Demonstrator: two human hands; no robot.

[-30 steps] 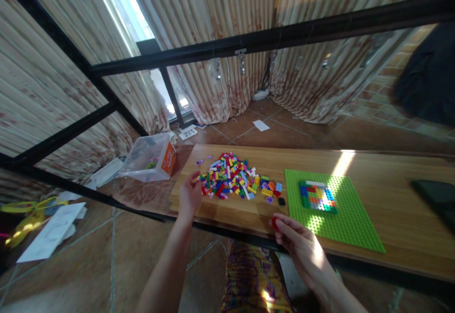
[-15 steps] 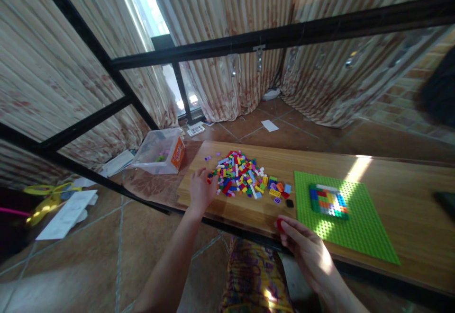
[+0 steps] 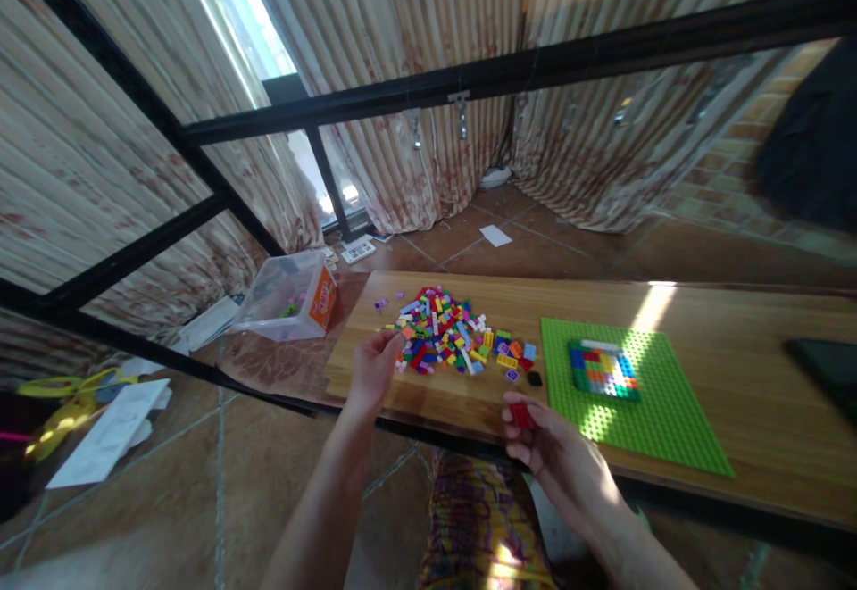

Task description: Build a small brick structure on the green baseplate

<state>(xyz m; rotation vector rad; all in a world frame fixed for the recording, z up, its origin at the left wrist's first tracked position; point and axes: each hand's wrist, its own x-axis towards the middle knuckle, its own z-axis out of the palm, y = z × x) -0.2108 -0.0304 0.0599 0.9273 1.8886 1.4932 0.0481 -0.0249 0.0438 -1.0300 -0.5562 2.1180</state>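
My right hand (image 3: 555,452) holds a red toy brick (image 3: 522,415) between thumb and fingers, just over the table's front edge. At the left side of a heap of mixed coloured bricks (image 3: 445,327), my left hand (image 3: 375,367) has its thumb and fingertips closed on a small orange brick (image 3: 407,333). Several sorted bricks, a yellow brick (image 3: 507,361) among them, lie between the heap and a green baseplate (image 3: 669,429). Near the middle of that plate sits a low square build (image 3: 604,370) of many colours, with a dark green and blue border.
A long wooden table (image 3: 442,403) carries the bricks. On the floor beyond its left end stands a clear plastic box (image 3: 281,295) with an orange label. A dark flat object (image 3: 827,380) lies at the table's right. Black metal rails (image 3: 375,99) cross in front of the curtains.
My left fingers have come together at the heap's edge, with an orange brick now at their tips. In my right hand the red brick has turned to show more of its face. The view shifted slightly.
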